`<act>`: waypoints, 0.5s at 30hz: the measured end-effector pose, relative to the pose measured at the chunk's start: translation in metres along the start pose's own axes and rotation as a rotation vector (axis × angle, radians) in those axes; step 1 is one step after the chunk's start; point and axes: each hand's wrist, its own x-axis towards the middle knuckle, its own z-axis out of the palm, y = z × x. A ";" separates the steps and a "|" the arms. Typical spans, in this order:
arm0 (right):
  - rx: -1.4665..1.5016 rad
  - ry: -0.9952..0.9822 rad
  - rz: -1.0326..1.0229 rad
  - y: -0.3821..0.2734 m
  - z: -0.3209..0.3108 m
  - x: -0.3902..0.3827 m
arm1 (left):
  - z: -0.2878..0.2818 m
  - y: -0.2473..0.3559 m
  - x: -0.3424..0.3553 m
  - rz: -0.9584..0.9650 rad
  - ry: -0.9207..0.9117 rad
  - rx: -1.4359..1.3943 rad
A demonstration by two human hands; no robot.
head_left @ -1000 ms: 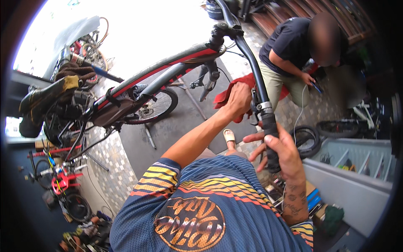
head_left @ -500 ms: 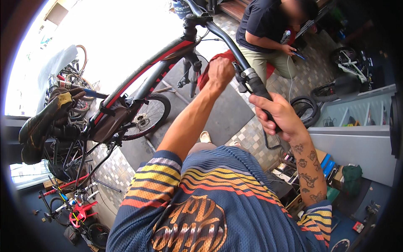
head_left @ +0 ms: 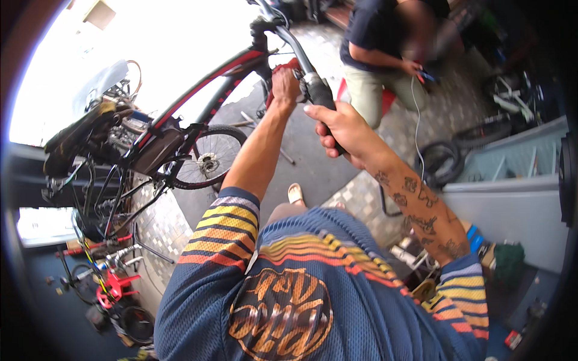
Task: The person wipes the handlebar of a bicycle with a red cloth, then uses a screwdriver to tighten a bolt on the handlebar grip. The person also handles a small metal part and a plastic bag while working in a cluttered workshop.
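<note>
The right hand (head_left: 344, 127) is wrapped round the black grip (head_left: 322, 93) of a bicycle handlebar (head_left: 296, 47), thumb lying across it and fingers curled beneath. Taking that hand as the clock's centre, the handlebar runs off toward 11 o'clock. At 10 o'clock, the left hand (head_left: 285, 87) is closed on a bunched red cloth (head_left: 292, 64), its knuckles just beside the brake lever (head_left: 303, 90); whether the cloth touches the lever I cannot tell.

Past the left hand, also at 10 o'clock, slopes the dark frame (head_left: 226, 78) with red stripes, leading down to a worn saddle (head_left: 75, 141) at 9 o'clock. A wheel (head_left: 227, 150) with a disc rotor stands below the frame, between 8 and 9.

A sandalled foot (head_left: 295, 194) shows at 7 o'clock on a dark mat (head_left: 265, 183). At 1 o'clock, near the handlebar, a co-worker (head_left: 376, 66) bends over, holding something small and blue (head_left: 428, 76); a white cable (head_left: 419, 129) hangs down from there. Between 3 and 4 lies a black tyre (head_left: 438, 174), with a grey divided bin (head_left: 512, 219) at 4 o'clock.
</note>
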 end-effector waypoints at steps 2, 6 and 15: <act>-0.019 -0.028 -0.026 -0.006 -0.013 0.004 | -0.006 0.015 -0.011 -0.037 0.026 0.060; -0.002 -0.098 -0.001 -0.012 -0.046 0.008 | -0.016 0.051 -0.043 0.022 0.126 -0.030; -0.013 -0.113 0.015 -0.016 -0.062 0.019 | -0.065 0.006 -0.191 -0.499 0.695 -1.013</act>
